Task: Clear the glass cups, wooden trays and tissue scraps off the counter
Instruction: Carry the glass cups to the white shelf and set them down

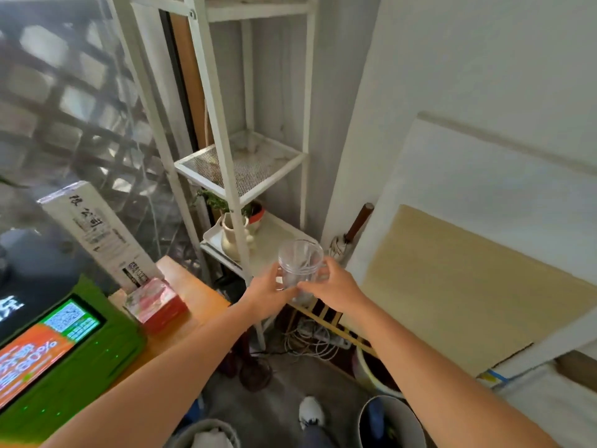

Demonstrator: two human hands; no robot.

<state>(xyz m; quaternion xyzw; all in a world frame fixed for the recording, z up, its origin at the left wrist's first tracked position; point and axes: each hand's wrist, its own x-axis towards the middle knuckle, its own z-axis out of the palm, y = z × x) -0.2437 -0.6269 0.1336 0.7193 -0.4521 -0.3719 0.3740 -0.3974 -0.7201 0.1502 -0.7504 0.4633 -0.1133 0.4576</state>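
Arms stretch forward, both bare to the elbow. The left hand (269,291) and right hand (334,286) close around one upright clear glass cup (300,266) from either side, held in the air before the white metal shelf (226,150), beyond the wooden counter's (193,286) end and above the tangled white cables (310,341) on the floor.

Both arms extended; left hand (269,294) and right hand (336,286) both gripping one clear glass cup (300,265), held upright in the air in front of the white metal shelf rack (226,134). Lowest shelf: cream ceramic vase (233,236) on a white tray (213,239), small potted plant (252,211) behind it. Orange-topped wooden table (193,295) at left carries a red-and-white tissue box (155,302) and a green payment terminal (64,357). Grey bin (392,421) on floor.
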